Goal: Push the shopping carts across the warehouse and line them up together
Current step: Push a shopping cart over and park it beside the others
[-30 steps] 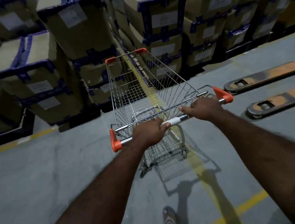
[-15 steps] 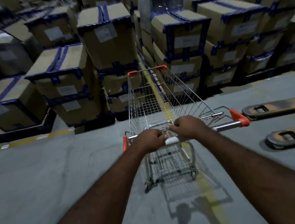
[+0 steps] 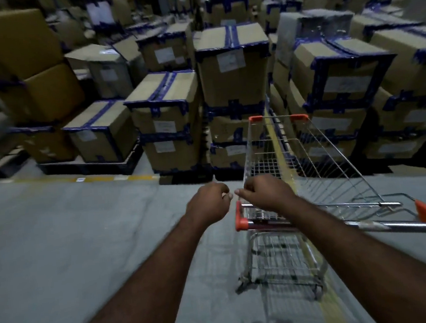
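Floor (image 3: pixel 61 249): grey concrete. A yellow painted line (image 3: pixel 142 177) runs along its far edge in front of the stacks, broken by pale patches. A second yellow line (image 3: pixel 332 310) runs from the near edge toward the stacks.

Cardboard boxes (image 3: pixel 234 88) fill the far side, stacked two and three high and sealed with blue tape. Most carry a white label (image 3: pixel 231 61); the lettering is too blurred to read. The lower left stack sits on a black pallet (image 3: pixel 90 168).

Far-left corner: larger plain brown boxes (image 3: pixel 20 61). Right of centre: one stack wrapped in clear film (image 3: pixel 316 25).
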### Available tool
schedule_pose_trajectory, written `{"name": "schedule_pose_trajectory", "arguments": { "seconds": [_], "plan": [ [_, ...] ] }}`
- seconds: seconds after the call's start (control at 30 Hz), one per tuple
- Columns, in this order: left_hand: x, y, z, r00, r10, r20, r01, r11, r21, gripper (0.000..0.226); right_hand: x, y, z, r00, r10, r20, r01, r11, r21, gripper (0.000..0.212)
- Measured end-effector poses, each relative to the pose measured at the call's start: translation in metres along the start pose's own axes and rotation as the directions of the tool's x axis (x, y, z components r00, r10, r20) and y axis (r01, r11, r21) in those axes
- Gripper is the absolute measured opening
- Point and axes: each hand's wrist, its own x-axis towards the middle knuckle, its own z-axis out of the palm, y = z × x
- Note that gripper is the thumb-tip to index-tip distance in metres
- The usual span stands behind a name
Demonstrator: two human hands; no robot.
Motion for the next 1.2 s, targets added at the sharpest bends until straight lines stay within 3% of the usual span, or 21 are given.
{"name": "schedule_pose_trajectory", "arguments": {
  "seconds": [0.23, 0.5, 0.67, 0.8, 1.0, 1.2],
  "plan": [
    [-0.062, -0.128, -0.070, 0.962, -0.241, -0.125, 0.244, 0.970, 0.007, 0.040, 0.025, -0.148, 0.021, 0.981, -0.194, 0.019, 0.191, 0.977, 0.093, 0.041],
    [-0.209, -0.281, -0.078, 0.813, -0.557, -0.172, 0.523, 0.827, -0.204, 0.039, 0.004, -0.333, 0.143, 0.885, -0.396, 0.245, 0.328, 0.903, 0.276, 0.046],
    [-0.334, -0.355, -0.053, 0.644, -0.758, -0.103, 0.688, 0.632, -0.357, 0.033, -0.060, -0.432, 0.243, 0.730, -0.533, 0.428, 0.398, 0.840, 0.368, 0.045],
    [-0.434, -0.386, -0.026, 0.455, -0.888, -0.061, 0.756, 0.422, -0.500, 0.029, -0.128, -0.488, 0.316, 0.573, -0.587, 0.572, 0.426, 0.809, 0.404, 0.045],
    [-0.525, -0.415, -0.016, 0.192, -0.979, -0.064, 0.762, 0.190, -0.619, 0.029, -0.195, -0.561, 0.366, 0.367, -0.652, 0.664, 0.479, 0.744, 0.466, 0.046],
    [-0.579, -0.465, -0.028, 0.049, -0.998, -0.037, 0.708, 0.060, -0.704, 0.032, -0.223, -0.654, 0.406, 0.216, -0.670, 0.710, 0.507, 0.698, 0.505, 0.050]
  ]
}}
